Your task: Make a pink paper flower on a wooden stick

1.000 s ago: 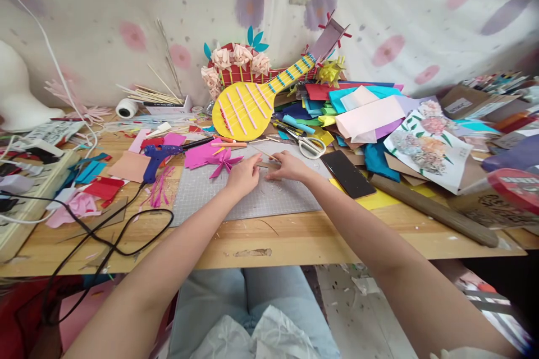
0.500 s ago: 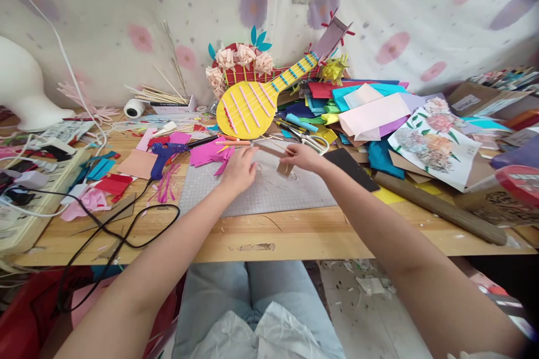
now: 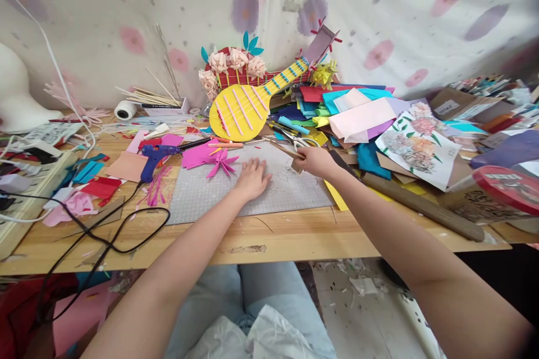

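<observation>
My left hand rests flat on the grey cutting mat, its fingers spread and nothing in them. Off to the right, my right hand grips a brown cardboard strip near the mat's right side. Part of the strip is hidden by the fingers. A magenta paper flower lies just left of my left hand, beside magenta paper sheets. Behind the mat leans a yellow paper lute-like instrument with pink strips. White-handled scissors lie just beyond my right hand.
A blue glue gun and its black cable occupy the left side. Coloured paper sheets are piled at the right. A brown stick-like bar and a red-lidded tub are near the right edge.
My right hand has moved to the right with the cardboard strip. My left hand has come down flat on the mat with its fingers spread. The view has shifted slightly.
</observation>
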`<state>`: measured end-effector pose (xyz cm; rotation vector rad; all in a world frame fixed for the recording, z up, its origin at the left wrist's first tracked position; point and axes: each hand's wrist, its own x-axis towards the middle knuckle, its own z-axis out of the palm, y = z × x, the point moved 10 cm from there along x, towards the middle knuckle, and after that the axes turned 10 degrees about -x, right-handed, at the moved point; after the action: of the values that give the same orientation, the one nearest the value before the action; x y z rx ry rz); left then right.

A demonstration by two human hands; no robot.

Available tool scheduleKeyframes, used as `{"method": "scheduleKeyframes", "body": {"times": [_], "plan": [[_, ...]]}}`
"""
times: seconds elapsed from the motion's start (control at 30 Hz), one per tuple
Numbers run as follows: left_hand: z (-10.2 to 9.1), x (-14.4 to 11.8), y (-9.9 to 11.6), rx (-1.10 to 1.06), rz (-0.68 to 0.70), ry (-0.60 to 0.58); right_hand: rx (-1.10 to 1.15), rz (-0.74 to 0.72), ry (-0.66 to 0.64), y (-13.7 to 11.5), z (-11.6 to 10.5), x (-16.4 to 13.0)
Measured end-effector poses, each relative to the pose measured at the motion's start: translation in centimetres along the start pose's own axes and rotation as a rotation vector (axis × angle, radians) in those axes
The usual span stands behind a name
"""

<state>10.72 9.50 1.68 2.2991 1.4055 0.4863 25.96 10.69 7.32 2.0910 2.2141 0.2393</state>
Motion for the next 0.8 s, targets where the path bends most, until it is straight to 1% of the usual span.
{"method": "scheduleKeyframes", "body": {"times": [0.07,0.1,0.2,0.27,0.3,0.4,0.43,0.47,0.5,0.57,0.63,0.7,0.8], "plan": [[-0.3,0.3,1.0,-0.108,0.103,-0.021,0.082,0.041,0.030,0.2,-0.8,0.7],[-0.7,0.5,1.1,-0.147,0.116,0.002,0.095,0.074,0.048,0.4,-1.0,1.3],[-2.0,1.4,0.1,-0.175,0.048,0.088,0.081,0.150,0.087,0.5,-1.0,3.0],[-2.1,1.6,-0.4,-0.174,0.015,0.092,0.075,0.152,0.083,-0.3,-0.5,4.0],[-2.2,1.6,-0.4,-0.177,0.018,0.094,0.079,0.147,0.075,-0.8,-0.3,4.3],[-3.3,0.8,0.2,-0.199,0.112,0.133,0.207,0.081,-0.003,-2.3,0.3,4.7],[-4.0,0.3,0.3,-0.210,0.131,0.160,0.274,0.059,-0.029,-2.5,0.4,4.9],[-4.8,0.0,0.1,-0.221,0.122,0.195,0.330,0.053,-0.040,-2.5,0.4,5.0],[-5.9,-0.4,-0.5,-0.227,0.076,0.244,0.365,0.065,-0.031,-2.2,0.2,5.3],[-8.3,-1.2,-1.8,-0.238,-0.019,0.371,0.362,0.134,0.028,-1.3,-0.1,6.0],[-10.7,-1.8,-2.5,-0.253,-0.057,0.499,0.328,0.189,0.078,-0.9,-0.1,6.9],[-12.4,-2.3,-2.9,-0.247,-0.051,0.578,0.308,0.187,0.081,-1.6,0.5,7.7],[-13.9,-2.8,-3.2,-0.181,0.017,0.629,0.311,0.139,0.054,-3.0,1.1,8.1]]}}
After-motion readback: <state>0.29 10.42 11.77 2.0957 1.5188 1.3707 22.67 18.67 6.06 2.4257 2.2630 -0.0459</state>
